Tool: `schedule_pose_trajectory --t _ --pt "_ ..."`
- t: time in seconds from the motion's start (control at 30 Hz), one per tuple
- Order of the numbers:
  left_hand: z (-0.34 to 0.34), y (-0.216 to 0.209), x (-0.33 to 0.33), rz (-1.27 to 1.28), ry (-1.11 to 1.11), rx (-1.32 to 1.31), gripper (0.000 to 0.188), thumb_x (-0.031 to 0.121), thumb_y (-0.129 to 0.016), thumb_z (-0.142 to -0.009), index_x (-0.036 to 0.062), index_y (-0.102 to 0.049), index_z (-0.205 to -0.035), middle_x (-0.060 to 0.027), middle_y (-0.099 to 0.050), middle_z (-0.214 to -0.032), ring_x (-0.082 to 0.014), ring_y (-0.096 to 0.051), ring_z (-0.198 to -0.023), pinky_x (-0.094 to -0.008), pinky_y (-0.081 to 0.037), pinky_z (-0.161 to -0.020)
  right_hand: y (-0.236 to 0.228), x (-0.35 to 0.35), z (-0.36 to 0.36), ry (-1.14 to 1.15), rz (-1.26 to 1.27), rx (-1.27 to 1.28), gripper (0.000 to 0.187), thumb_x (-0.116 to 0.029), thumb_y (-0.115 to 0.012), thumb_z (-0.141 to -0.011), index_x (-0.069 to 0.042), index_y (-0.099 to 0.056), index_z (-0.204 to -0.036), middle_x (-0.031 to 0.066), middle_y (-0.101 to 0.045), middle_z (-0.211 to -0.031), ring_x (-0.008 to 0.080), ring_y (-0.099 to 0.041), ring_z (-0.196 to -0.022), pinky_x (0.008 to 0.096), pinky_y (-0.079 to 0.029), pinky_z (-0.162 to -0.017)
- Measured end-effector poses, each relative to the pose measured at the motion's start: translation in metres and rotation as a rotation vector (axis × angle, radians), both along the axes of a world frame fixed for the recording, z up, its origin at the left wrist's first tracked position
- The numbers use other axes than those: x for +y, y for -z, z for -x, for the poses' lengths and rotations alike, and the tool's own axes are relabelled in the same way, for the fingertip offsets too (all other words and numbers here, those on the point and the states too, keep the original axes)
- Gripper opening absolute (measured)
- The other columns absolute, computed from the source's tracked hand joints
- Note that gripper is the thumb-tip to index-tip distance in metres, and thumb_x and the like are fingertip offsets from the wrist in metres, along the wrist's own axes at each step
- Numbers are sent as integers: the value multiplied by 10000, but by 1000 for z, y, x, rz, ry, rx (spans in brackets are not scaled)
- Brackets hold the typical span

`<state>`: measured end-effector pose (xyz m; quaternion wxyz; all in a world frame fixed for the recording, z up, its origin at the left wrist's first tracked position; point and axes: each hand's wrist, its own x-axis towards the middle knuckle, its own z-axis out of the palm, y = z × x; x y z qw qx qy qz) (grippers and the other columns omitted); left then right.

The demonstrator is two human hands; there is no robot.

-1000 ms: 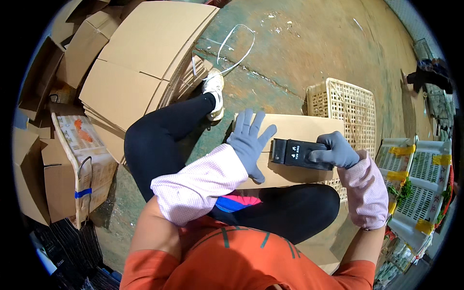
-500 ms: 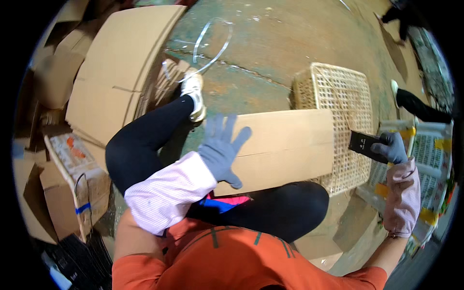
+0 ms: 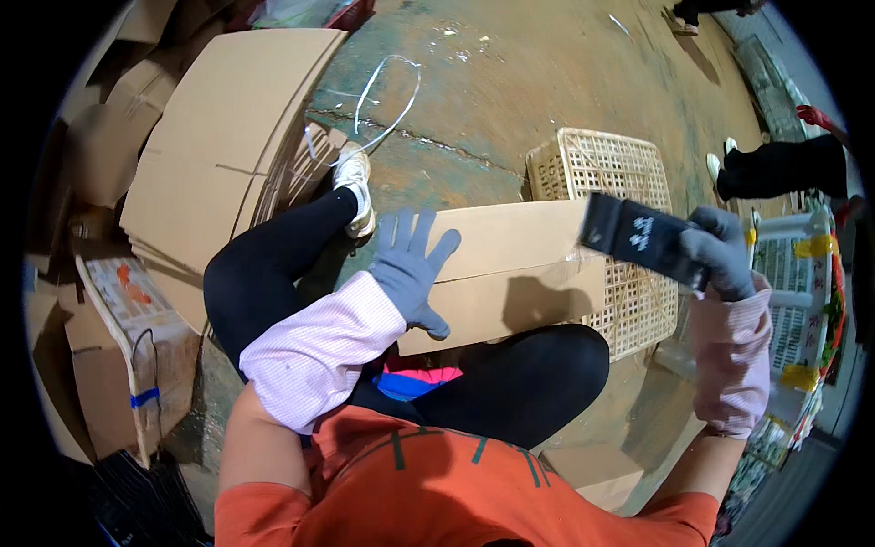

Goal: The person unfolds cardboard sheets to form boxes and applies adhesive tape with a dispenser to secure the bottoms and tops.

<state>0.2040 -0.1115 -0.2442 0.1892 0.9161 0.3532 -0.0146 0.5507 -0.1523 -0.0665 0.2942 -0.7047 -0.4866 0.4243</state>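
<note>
While left hand [image 3: 406,273] stays splayed at carton [image 3: 510,239], right hand [image 3: 720,251], clamped on black dispenser [image 3: 641,239], has moved leftward.

Bright light reaches you, throwing a dark shadow [image 3: 547,304] across the long brown cardboard box [image 3: 497,239]; your black rectangular tape dispenser [image 3: 641,239] blurs slightly, and straight edges bend toward the frame's blackened border.

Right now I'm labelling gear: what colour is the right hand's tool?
The tool is black with white print; head view.
</note>
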Motion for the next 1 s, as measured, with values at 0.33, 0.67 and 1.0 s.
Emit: schedule_pose_trajectory --t 0.33,0.67,1.0 --pt "5 -9 3 191 50 67 1166 604 -734 -472 96 -211 -1381 -300 -139 -1383 -478 -84 -1284 -564 -6 -1030 -53 37 103 -264 -204 408 228 -192 -601 -725 24 -538 -760 79 -544 -632 132 -524 -576 253 -427 -541" --pt "8 11 3 92 40 -31 1170 608 -723 -465 42 -234 -1364 -291 -158 -1382 -467 -89 -1286 -561 -40 -1031 0 20 159 -268 -185 410 146 -96 -608 -639 41 -582 -684 63 -557 -605 115 -514 -533 221 -411 -478" --pt "14 24 -5 -116 -7 -170 1054 578 -739 -441 109 -339 -1295 -277 -261 -1302 -447 -233 -1204 -578 -119 -988 113 31 116 -287 263 161 223 -206 -696 -663 -8 -596 -635 -3 -520 -528 65 -441 -440 208 -324 -396"
